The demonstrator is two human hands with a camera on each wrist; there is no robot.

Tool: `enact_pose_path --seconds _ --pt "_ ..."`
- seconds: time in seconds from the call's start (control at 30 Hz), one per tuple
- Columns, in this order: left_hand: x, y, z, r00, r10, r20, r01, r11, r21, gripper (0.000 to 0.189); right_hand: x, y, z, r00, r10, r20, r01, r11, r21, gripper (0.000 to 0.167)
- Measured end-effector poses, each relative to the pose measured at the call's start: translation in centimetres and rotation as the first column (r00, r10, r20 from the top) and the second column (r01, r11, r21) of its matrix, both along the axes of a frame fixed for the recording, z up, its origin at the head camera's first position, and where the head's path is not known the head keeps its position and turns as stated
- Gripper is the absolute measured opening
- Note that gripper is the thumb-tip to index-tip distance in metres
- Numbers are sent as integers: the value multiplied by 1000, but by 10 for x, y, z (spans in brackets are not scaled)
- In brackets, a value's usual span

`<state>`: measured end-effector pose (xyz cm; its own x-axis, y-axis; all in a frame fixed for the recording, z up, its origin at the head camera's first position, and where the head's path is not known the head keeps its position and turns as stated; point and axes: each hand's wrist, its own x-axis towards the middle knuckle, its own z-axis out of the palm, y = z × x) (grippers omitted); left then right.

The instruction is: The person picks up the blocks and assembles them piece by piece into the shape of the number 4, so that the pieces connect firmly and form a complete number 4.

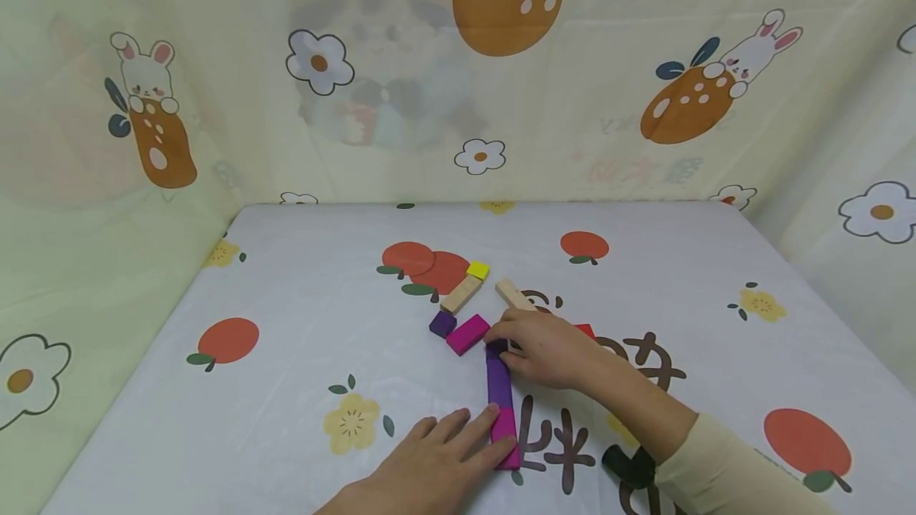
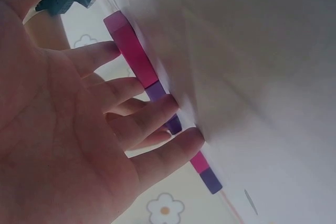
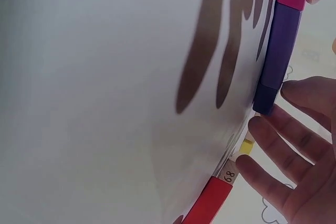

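Note:
A magenta block (image 1: pixel 506 429), a purple block (image 1: pixel 499 385) and a dark purple cube (image 1: pixel 495 351) lie end to end in a line. My left hand (image 1: pixel 447 451) is beside the magenta block with straight, spread fingers, the fingertips touching its side. At the far end of the line, my right hand (image 1: pixel 545 346) pinches the dark purple cube between thumb and index finger; in the right wrist view its other fingers (image 3: pixel 275 145) extend past the cube. Just beyond lie another magenta block (image 1: pixel 468 334) and a purple cube (image 1: pixel 443 323).
Farther back, a wooden block (image 1: pixel 461 294) meets a yellow cube (image 1: pixel 478 270). Another wooden block (image 1: pixel 514 294) stands right of them, and a red block (image 3: pixel 207 203) lies past my right hand. A black object (image 1: pixel 630 466) is near the right sleeve. A printed cloth (image 1: pixel 286 420) covers the table.

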<state>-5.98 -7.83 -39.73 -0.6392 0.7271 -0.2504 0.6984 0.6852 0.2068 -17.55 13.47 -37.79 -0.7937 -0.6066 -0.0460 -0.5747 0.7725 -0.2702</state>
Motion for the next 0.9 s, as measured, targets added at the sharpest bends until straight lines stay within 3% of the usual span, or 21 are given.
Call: enact_pose_path --seconds 0.4,0.6,0.9 --pt "-1 -1 2 1000 -6 19 6 1000 7 91 2 -2 2 999 -33 40 33 999 15 29" --pt "-2 0 6 1000 -12 -18 12 1000 25 88 4 -1 3 997 -49 63 48 999 20 31" --pt "-9 6 15 1000 6 20 -6 1000 17 68 7 0 2 997 -43 58 42 999 22 33"
